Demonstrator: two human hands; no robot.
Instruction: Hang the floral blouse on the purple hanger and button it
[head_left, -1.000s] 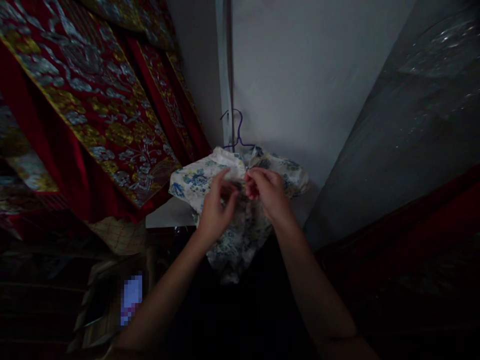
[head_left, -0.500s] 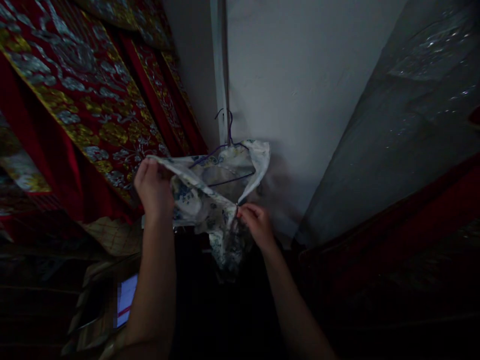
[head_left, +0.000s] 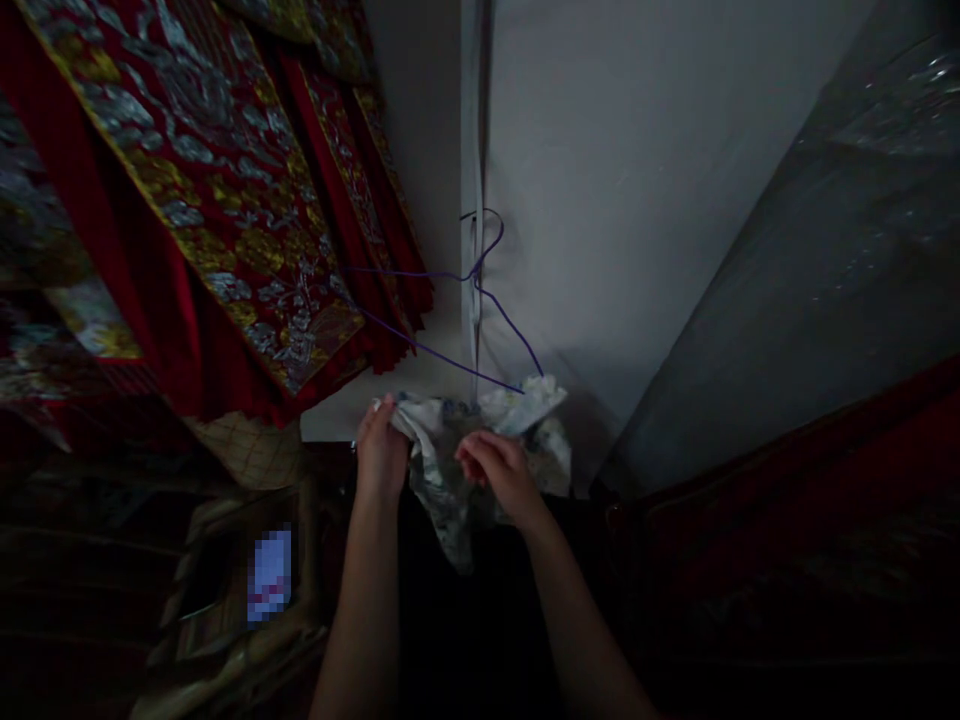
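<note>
A thin white garment (head_left: 442, 490) with a blue floral print hangs crumpled from a purple wire hanger (head_left: 510, 318). Only its right part is still over the hanger; the hanger's left arm is bare. My left hand (head_left: 381, 450) is closed on the garment's upper left edge, thumb on top. My right hand (head_left: 499, 470) lies in front of the cloth, its fingers curled together. What those fingers hold, if anything, is hidden.
The hanger hooks on a pale vertical strip (head_left: 474, 120) against a white wall (head_left: 600, 180). Red embroidered cloth (head_left: 225, 200) hangs at left. Below it stands a wooden seat or frame (head_left: 191, 580) with a lit, blurred-out screen (head_left: 270, 575). A translucent plastic sheet (head_left: 810, 260) slopes at right.
The garment has come off the hanger's left arm and dropped lower. My left hand moved right and down with its edge; my right hand is slightly lower, fingers curled. The view shifted a little.
</note>
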